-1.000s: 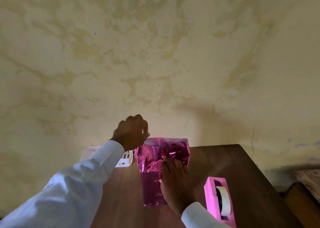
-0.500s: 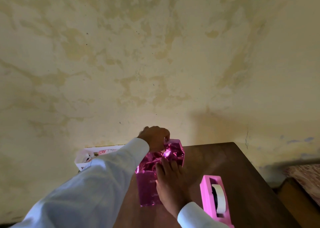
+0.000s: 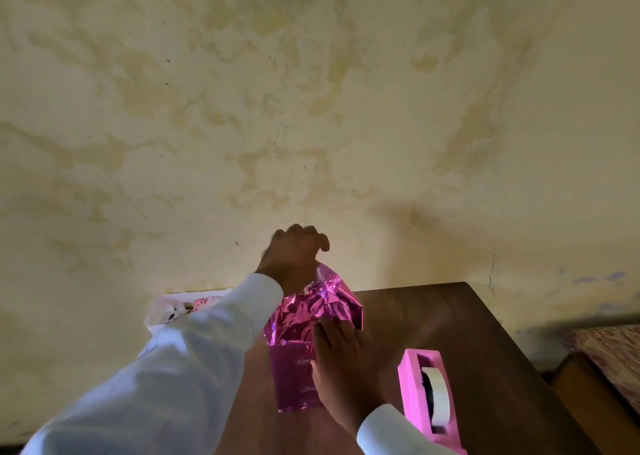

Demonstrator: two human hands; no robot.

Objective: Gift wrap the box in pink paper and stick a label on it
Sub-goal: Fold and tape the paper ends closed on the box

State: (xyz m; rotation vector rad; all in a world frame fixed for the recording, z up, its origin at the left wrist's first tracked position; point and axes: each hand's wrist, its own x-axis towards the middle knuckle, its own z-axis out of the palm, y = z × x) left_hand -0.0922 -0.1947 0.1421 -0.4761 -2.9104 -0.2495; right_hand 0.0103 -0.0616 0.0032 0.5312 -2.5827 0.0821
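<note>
A box wrapped in shiny pink paper (image 3: 294, 378) lies on the dark wooden table (image 3: 450, 323). At its far end the loose pink paper (image 3: 325, 302) is crumpled and stands up. My left hand (image 3: 294, 257) pinches the top edge of that loose paper near the wall. My right hand (image 3: 339, 368) lies flat on top of the box with fingers spread, pressing it down. No label is visible.
A pink tape dispenser (image 3: 429, 395) with a white tape roll stands right of the box near the table's front. A white basket (image 3: 180, 307) sits at the back left by the stained wall. A patterned fabric surface (image 3: 609, 350) lies right of the table.
My left hand moved from the left corner of the loose paper to the right and gathered it inward; the wide open end has become a narrower crumpled peak. My right hand stayed on the box.
</note>
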